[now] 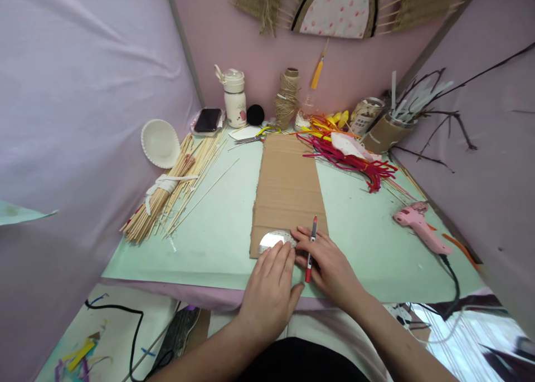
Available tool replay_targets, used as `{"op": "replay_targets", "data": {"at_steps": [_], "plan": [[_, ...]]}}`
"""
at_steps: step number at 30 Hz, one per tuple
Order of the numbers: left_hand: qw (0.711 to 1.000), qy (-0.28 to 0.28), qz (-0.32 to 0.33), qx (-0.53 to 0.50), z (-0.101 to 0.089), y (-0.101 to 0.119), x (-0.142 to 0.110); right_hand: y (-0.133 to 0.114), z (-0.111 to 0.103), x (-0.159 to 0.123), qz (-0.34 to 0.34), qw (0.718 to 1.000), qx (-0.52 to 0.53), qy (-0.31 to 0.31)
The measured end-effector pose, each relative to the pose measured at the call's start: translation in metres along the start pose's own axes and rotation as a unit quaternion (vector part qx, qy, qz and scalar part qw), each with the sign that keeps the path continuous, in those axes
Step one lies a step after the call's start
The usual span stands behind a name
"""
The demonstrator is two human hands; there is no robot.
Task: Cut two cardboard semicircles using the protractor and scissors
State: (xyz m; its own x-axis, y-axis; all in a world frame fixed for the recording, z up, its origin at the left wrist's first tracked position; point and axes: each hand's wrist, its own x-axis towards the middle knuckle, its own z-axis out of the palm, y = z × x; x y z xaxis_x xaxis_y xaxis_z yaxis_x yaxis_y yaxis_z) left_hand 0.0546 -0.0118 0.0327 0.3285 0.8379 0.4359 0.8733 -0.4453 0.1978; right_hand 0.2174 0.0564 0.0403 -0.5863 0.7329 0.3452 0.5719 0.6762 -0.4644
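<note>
Fingers of your left hand (270, 287) lie straight and nearly together, thumb apart, pressing the clear protractor (271, 240) onto the near end of the cardboard (288, 187); your right hand (332, 268) has its fingers bent, their tips at the protractor's right end, with the pen (311, 251) held among them, pointing away from you. Around your work, from the left, you have the tied bundle of sticks (167, 201), scissors (251, 140) by the cardboard's far end, red pipe cleaners (355, 162) and, at far right, the pink glue gun (424, 230).
</note>
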Motion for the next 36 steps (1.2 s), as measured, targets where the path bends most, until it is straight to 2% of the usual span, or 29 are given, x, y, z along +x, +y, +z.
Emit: {"op": "replay_targets", "data": {"at_steps": [13, 21, 25, 28, 31, 34, 36], "plan": [[0.999, 0.03, -0.005, 0.016, 0.001, 0.001, -0.002, -0.003, -0.001, 0.0, -0.01, 1.0, -0.008, 0.003], [0.997, 0.014, -0.044, 0.057, 0.005, 0.014, -0.003, -0.002, 0.001, -0.002, -0.016, 1.0, -0.023, 0.009], [0.998, 0.005, -0.041, 0.05, 0.005, 0.014, -0.005, -0.001, 0.003, -0.002, -0.021, 0.999, -0.03, -0.002], [0.999, 0.0, -0.035, 0.017, 0.0, 0.007, -0.004, -0.001, 0.003, -0.002, -0.021, 0.999, -0.029, -0.006], [0.998, -0.011, -0.017, -0.059, -0.009, -0.011, 0.001, -0.001, 0.001, -0.001, -0.011, 1.0, -0.018, -0.008], [0.986, -0.046, -0.024, -0.16, -0.021, -0.033, 0.007, -0.001, -0.003, 0.0, 0.008, 1.0, 0.008, -0.027], [0.979, -0.075, -0.033, -0.189, -0.028, -0.044, 0.011, -0.002, -0.006, 0.0, 0.019, 0.999, 0.021, -0.036]]}}
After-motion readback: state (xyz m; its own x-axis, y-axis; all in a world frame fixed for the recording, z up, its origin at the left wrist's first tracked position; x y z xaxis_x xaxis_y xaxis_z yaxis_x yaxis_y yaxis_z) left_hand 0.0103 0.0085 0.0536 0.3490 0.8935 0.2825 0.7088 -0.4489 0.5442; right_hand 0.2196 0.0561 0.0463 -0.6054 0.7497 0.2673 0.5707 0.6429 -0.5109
